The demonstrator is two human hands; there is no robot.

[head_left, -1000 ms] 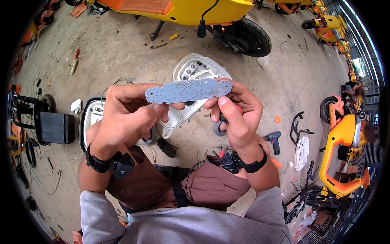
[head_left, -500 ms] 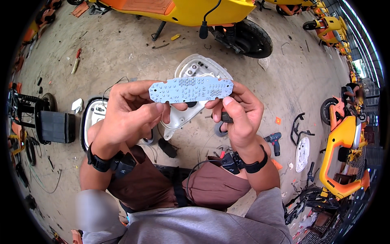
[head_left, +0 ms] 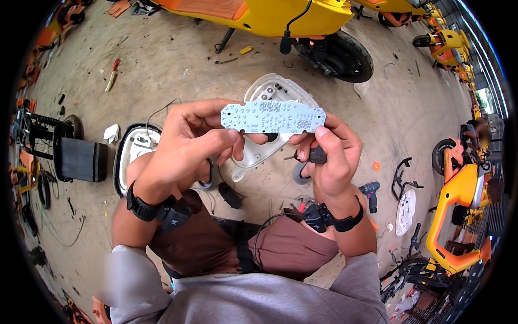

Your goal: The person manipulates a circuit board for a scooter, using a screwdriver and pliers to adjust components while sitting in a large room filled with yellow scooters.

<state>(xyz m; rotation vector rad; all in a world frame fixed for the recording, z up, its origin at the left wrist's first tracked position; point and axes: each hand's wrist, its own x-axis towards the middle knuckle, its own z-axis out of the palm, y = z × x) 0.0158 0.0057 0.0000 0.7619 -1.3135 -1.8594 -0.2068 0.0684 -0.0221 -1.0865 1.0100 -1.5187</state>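
A pale blue-white circuit board, long with clipped corners and dotted with small components, is held up level before me. My left hand pinches its left end between thumb and fingers. The right end is gripped by my right hand, which also keeps a dark-handled screwdriver tucked in the fingers, its thin shaft pointing left. Below the board, partly covered by it and my hands, lies a white plastic housing with small round fittings inside. Another white, dark-rimmed housing rests by my left knee.
Ahead stands a yellow scooter with a black rear wheel. A cordless drill, a black bracket and a white oval cover lie at right. A red-handled tool and a black box are at left.
The board and both hands sit further right in the picture; the surroundings have also shifted right, by less. The grip on the board looks the same.
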